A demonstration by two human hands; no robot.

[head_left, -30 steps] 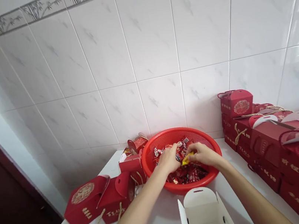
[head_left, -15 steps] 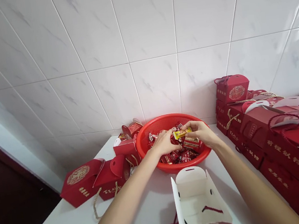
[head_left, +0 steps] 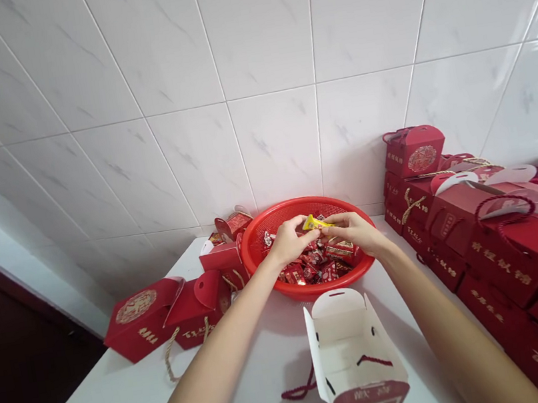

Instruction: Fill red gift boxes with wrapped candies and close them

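Note:
Over a red plastic basket (head_left: 253, 231) filled with wrapped candies (head_left: 312, 266), a yellow-wrapped candy (head_left: 313, 223) is pinched between both hands. My left hand (head_left: 291, 240) grips its left end with thumb and fingers, and my right hand (head_left: 354, 232) closes on its right end. Part of the wrapper is hidden by my fingers. In front of the basket, nearer to me, stands an open gift box (head_left: 354, 344) with a white inside, its lid flaps spread and dark red cord handles (head_left: 300, 389) hanging loose.
Stacked red gift boxes (head_left: 497, 309) line the right side of the white table (head_left: 255, 378). More red boxes (head_left: 142, 318) with rope handles stand at the left. A tiled wall (head_left: 275, 140) rises right behind the basket.
My left hand has closed on the left end of the yellow candy, which is now held by both hands and tilted differently. The view has shifted slightly.

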